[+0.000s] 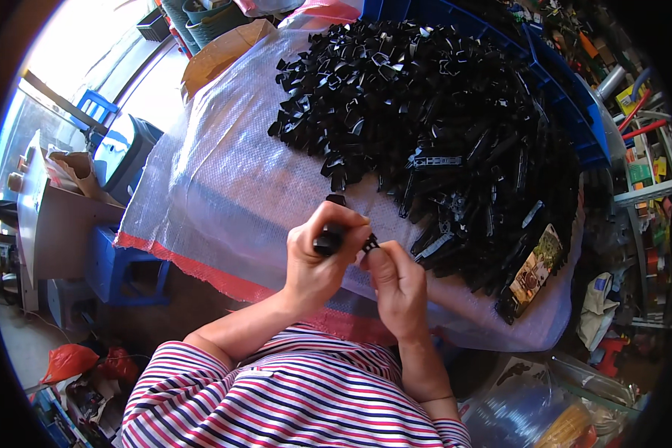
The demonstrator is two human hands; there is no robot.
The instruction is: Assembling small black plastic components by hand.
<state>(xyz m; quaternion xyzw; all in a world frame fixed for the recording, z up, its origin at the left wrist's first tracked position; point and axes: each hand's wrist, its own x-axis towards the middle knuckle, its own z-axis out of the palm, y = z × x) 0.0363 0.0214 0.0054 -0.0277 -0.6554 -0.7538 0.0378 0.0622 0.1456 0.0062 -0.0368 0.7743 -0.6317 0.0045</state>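
My left hand (317,250) is closed around dark plastic, with a rounded black piece (327,243) showing between its fingers. Just right of it, my right hand (401,287) pinches a small black slotted plastic part (370,243) between thumb and fingers. The two hands nearly meet in front of my chest, and how the pieces fit together is hidden by the fingers. Beyond them lies a big heap of short, bent black plastic pieces (366,82). Long, narrow black plastic strips (493,160) are piled at its right.
A white woven sheet (224,179) with a red edge covers the work surface. At the right, a phone (534,272) with a lit screen leans near the strips. Blue crate walls (567,93) border the heap. A blue stool (127,261) stands left, cluttered shelves (649,194) right.
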